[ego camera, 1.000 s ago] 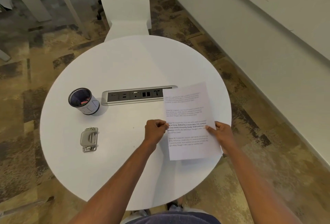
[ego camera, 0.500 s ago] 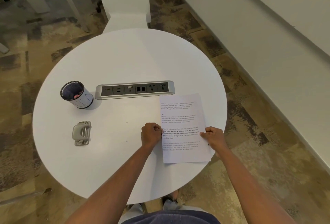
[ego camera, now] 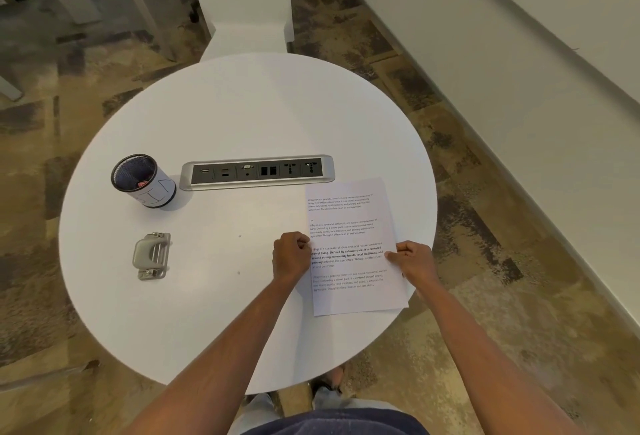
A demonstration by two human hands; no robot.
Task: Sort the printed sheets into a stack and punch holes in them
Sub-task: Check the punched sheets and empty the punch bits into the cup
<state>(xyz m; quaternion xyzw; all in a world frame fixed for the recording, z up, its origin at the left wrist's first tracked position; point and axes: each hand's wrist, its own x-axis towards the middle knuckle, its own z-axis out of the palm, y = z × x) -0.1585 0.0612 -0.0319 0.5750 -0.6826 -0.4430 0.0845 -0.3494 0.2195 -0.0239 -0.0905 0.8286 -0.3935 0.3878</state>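
The printed sheets [ego camera: 349, 219] lie as one squared pile on the right side of the round white table [ego camera: 242, 115], with paragraphs of text facing up. My left hand [ego camera: 290, 256] pinches the pile's left edge with curled fingers. My right hand [ego camera: 414, 259] grips its right edge the same way. A grey metal hole punch [ego camera: 151, 255] rests on the table's left side, well apart from both hands.
A mesh pen cup [ego camera: 142, 181] stands at the left. A silver power socket strip [ego camera: 258, 171] is set into the table's middle, just beyond the sheets. A white chair [ego camera: 242, 1] stands at the far side. A wall runs along the right.
Both hands have drawn the sheets toward me, off the socket strip they partly covered a second ago. The pile now lies just below the strip. The grip is unchanged.
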